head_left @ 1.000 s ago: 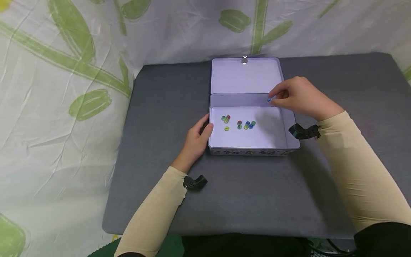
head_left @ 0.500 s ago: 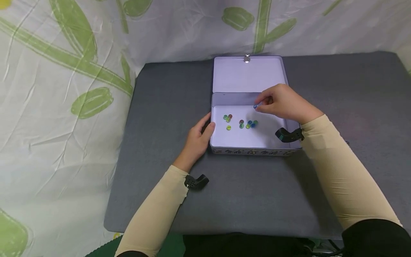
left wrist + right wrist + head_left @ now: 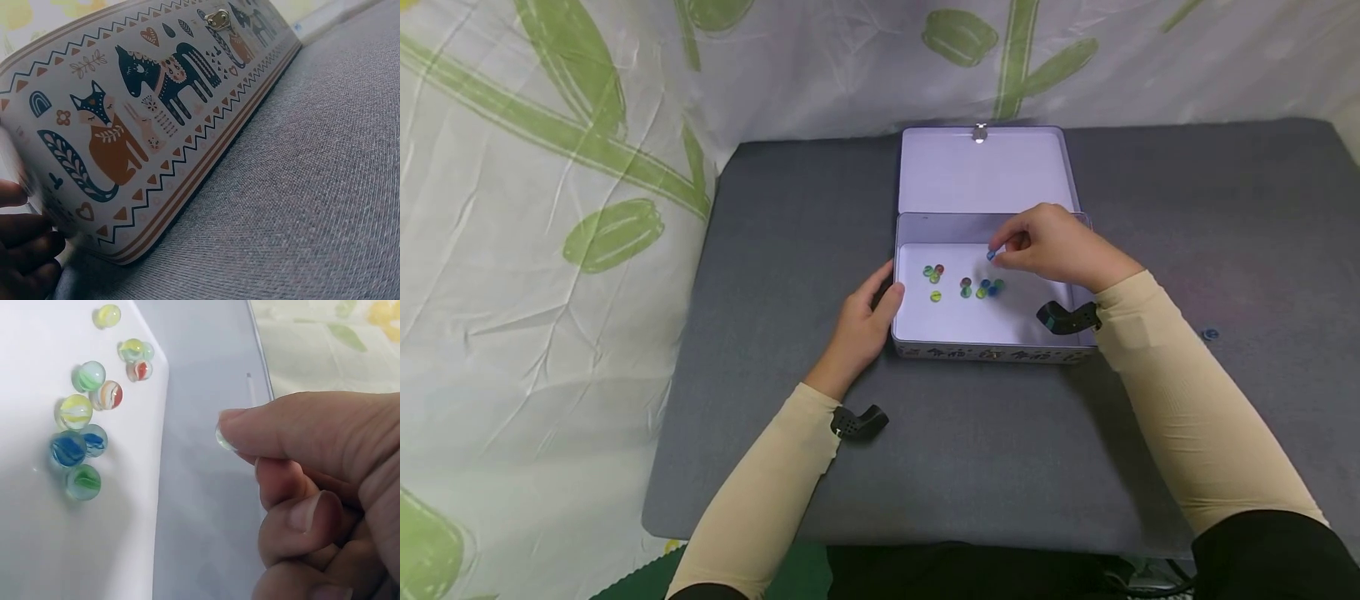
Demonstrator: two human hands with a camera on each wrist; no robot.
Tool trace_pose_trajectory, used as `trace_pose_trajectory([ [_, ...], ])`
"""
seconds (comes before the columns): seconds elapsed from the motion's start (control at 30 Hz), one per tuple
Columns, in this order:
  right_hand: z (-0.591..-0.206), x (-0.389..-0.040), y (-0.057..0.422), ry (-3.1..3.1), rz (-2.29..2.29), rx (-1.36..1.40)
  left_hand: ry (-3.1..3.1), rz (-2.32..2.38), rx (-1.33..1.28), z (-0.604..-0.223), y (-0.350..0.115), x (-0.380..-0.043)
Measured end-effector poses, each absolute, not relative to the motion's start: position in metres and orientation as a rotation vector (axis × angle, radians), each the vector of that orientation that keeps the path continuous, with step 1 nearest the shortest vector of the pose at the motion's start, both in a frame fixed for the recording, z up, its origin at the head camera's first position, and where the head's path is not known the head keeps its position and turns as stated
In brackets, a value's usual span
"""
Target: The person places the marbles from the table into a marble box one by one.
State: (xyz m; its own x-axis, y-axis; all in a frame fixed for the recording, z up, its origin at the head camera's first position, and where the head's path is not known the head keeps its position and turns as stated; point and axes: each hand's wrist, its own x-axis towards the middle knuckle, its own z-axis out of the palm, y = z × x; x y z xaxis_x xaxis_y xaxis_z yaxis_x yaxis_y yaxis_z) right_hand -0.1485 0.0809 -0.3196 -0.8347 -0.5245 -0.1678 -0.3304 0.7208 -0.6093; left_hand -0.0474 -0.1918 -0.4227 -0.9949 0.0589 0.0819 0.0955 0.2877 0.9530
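Note:
An open-lidded tin box (image 3: 1045, 333), white inside, has animal figures printed on its front wall (image 3: 156, 94). Several glass marbles (image 3: 992, 287) lie on its floor in loose groups; the right wrist view shows blue, green, yellow and red swirls. Over the box, my right hand (image 3: 1052, 246) pinches a bluish marble (image 3: 991, 255) between thumb and forefinger. That held marble (image 3: 224, 439) is mostly covered by the thumb in the right wrist view. My left hand (image 3: 861, 325) rests against the box's left side, its fingers (image 3: 28, 244) at the corner in the left wrist view.
The lid (image 3: 985, 171) leans back behind the box, with a metal clasp (image 3: 980, 133) at its far edge. A small blue object (image 3: 1210, 334) lies on the grey table (image 3: 775, 250), right of the right forearm. A leaf-patterned curtain (image 3: 827, 75) hangs behind.
My right hand has moved left and slightly down from the box's right rim, carrying the marble over the inside. The blue object on the table has come into sight. The left hand stays put.

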Motion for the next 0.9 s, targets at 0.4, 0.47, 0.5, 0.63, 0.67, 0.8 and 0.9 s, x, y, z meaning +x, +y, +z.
trace_pose_trajectory([
  [0.4,-0.334,-0.152,0.079,2.529,-0.732,-0.672,-2.484,-1.857,-0.159,-0.425,-0.192,-0.048],
  [0.47,-0.336,-0.153,0.079,2.521,-0.721,-0.678,-2.484,-1.850,-0.164,-0.425,-0.192,-0.048],
  [0.5,-0.336,-0.153,0.079,2.520,-0.714,-0.680,-2.484,-1.849,-0.166,-0.425,-0.192,-0.048],
  [0.63,-0.338,-0.154,0.079,2.509,-0.687,-0.683,-2.484,-1.844,-0.172,-0.425,-0.192,-0.048],
  [0.67,-0.339,-0.154,0.079,2.505,-0.681,-0.685,-2.484,-1.845,-0.171,-0.425,-0.192,-0.048],
  [0.8,-0.341,-0.155,0.078,2.482,-0.668,-0.692,-2.485,-1.844,-0.173,-0.424,-0.192,-0.048],
  [0.9,-0.342,-0.154,0.077,2.470,-0.664,-0.690,-2.489,-1.842,-0.174,-0.424,-0.192,-0.048],
])
